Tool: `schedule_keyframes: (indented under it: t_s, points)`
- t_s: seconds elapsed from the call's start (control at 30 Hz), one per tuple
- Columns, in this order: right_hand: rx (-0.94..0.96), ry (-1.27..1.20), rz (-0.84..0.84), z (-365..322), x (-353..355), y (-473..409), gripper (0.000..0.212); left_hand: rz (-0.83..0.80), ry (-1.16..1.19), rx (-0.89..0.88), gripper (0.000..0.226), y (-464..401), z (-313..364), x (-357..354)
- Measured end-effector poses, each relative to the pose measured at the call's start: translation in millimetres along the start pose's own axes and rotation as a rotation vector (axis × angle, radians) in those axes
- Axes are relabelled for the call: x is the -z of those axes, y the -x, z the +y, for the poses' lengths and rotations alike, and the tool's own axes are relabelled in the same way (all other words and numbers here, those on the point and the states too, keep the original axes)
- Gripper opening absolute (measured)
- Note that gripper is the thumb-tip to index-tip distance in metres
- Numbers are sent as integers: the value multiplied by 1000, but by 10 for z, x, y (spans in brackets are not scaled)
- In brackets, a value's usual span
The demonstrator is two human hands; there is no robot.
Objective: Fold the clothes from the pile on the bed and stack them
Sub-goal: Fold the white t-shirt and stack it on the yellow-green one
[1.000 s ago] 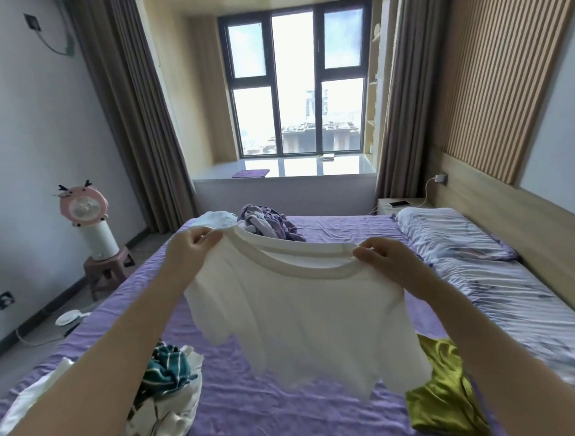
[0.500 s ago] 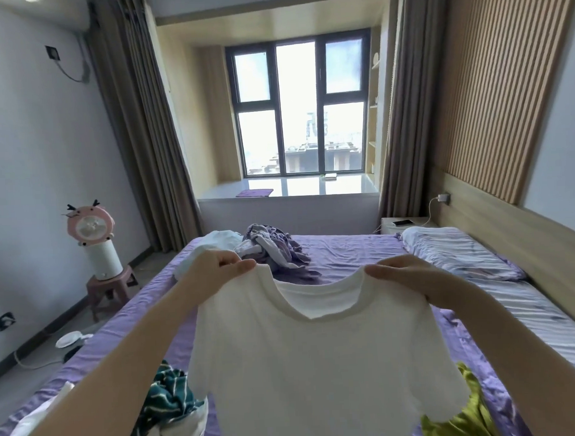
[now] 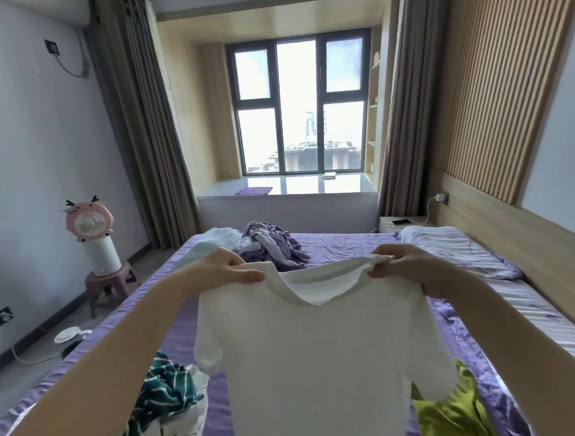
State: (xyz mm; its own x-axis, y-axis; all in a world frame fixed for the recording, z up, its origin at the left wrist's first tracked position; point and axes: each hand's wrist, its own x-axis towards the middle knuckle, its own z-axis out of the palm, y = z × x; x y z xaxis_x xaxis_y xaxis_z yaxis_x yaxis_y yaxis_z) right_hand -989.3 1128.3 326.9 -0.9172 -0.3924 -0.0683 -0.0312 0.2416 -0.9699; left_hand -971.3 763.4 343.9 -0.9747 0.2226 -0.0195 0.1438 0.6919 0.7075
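I see the left hand (image 3: 224, 269) and right hand (image 3: 408, 269) each pinching a shoulder of the white T-shirt (image 3: 317, 357), fingers curled on the cloth. It hangs above the purple bed (image 3: 345, 245).

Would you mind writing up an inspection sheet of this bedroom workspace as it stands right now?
Surface: bed with a wrinkled purple sheet.
Job's things: white T-shirt held up by its shoulders, hanging unfolded; teal striped garment on white clothes at lower left; lime-green garment at lower right; purple and white heap at the far end.
Clutter: striped pillow on the right side.
Grippers: left hand and right hand each pinch a shoulder.
Cables: charger cable runs from the wall plug to the phone; floor cord.
Surroundings: pink fan on a stool, curtains, window.
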Motion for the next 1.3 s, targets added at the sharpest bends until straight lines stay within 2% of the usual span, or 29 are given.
schedule_keyframes:
  t_s: [0.13, 0.23, 0.37, 0.5, 0.6, 0.73, 0.8, 0.87, 0.97, 1.07, 1.17, 1.3]
  points:
    - [-164, -99, -87, 44, 59, 38, 30, 72, 226, -40, 38, -2, -57, -52]
    - [-187, -254, -143, 77, 94, 74, 19, 180, 380, -59, 31, 5, -148, -46]
    - [-76, -163, -200, 113, 93, 128, 5, 210, 490, -48, 21, 25, -144, -72]
    - [15, -78, -34, 144, 25, 82, 17, 207, 462, -31, 20, 85, -112, -83]
    - [86, 61, 192, 96, -89, 33, 6, 262, 382, -49, 32, 186, -141, -77]
    - [235, 579, 442, 88, -246, -6, 8, 449, -68, -136, 41, 308, -256, -82]
    - [290, 643, 520, 130, -358, 37, 14, 486, -200, -184, 42, 363, -329, -101]
    - [314, 682, 552, 203, -457, 113, 19, 480, -233, -215, 44, 411, -420, -121]
    - [252, 819, 524, 322, -597, 261, 28, 433, -244, -225, 41, 498, -584, -169]
    - [193, 901, 531, 440, -758, 408, 31, 343, -130, -194, 35, 638, -771, -233]
    - [168, 909, 545, 588, -949, 552, 35, 260, -82, -185, 32, 808, -952, -293]
    - [63, 874, 450, 775, -1252, 759, 38, 118, -67, -130, 33, 1000, -1170, -348]
